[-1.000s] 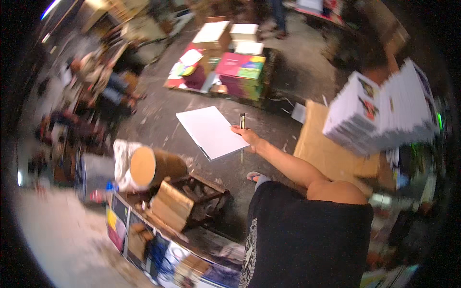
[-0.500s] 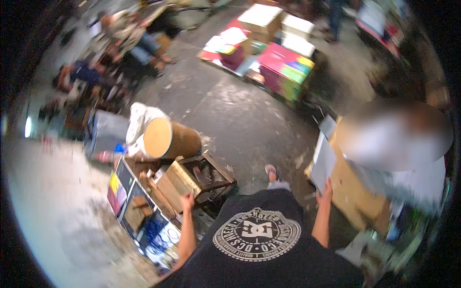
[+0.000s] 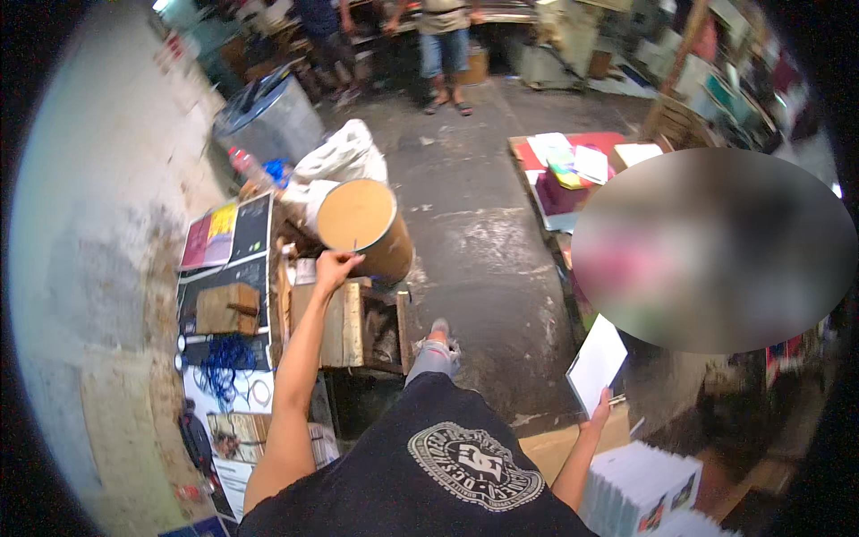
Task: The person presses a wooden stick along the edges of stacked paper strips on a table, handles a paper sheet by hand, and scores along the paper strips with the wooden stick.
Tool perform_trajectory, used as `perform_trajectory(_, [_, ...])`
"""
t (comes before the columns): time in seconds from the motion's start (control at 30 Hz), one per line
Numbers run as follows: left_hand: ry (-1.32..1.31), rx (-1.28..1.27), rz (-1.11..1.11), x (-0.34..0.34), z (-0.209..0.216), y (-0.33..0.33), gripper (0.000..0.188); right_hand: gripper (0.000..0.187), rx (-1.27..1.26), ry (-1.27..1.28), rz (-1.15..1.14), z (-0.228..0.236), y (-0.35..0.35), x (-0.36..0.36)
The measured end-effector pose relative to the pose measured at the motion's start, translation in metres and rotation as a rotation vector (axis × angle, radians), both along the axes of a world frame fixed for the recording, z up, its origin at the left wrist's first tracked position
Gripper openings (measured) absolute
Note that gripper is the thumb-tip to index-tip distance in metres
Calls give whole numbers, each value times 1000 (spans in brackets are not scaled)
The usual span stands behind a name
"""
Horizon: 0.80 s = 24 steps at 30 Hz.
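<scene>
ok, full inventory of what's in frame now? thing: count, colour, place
flat piece: one, white, right of centre
drum: one, tan, left of centre
wooden box: one, brown, nearer than drum
sack: one, white, behind drum
bin: one, grey, upper left
bottle: one, clear-pink, left of sack
worktop: one, dark and white, left
wood block: at least one, brown, on worktop
cord: one tangle, blue, on worktop
booklet stacks: at least two, mostly white, lower right
co-workers: two, dark and beige clothes, top
rest: uncounted, mixed, blurred or too small
shirt: one, black, bottom centre
left grip: one, bare, at drum's near edge; contents unclear
right grip: one, bare, holding flat piece
</scene>
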<state>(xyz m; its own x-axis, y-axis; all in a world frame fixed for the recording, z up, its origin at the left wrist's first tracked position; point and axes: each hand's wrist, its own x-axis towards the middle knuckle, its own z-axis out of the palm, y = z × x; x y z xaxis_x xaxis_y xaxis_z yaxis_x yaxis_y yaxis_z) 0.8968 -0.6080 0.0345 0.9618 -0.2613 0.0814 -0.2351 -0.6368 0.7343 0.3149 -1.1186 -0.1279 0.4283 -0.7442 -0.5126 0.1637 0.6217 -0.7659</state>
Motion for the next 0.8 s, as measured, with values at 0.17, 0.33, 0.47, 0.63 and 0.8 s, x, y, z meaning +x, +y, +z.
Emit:
perform_trajectory(0.17, [79, -36, 122, 127, 9, -11, 32, 50, -76, 15, 63, 36, -30, 163])
perform_trajectory(0.33, [40, -160, 213, 349, -41, 16, 24, 50, -116, -61, 241, 33, -36, 328])
perform_trajectory(0.47, [-13, -183, 249, 532, -88, 57, 19, 44, -88, 114, 325, 42, -19, 433])
perform_trajectory(0.63, [-74, -259, 497, 701, -128, 72, 15, 43, -130, 368, 304, 84, -14, 532])
perform_trajectory(0.8, [-142, -225, 629, 812, -164, 73, 15, 43, -116, 525, 340, 114, -26, 590])
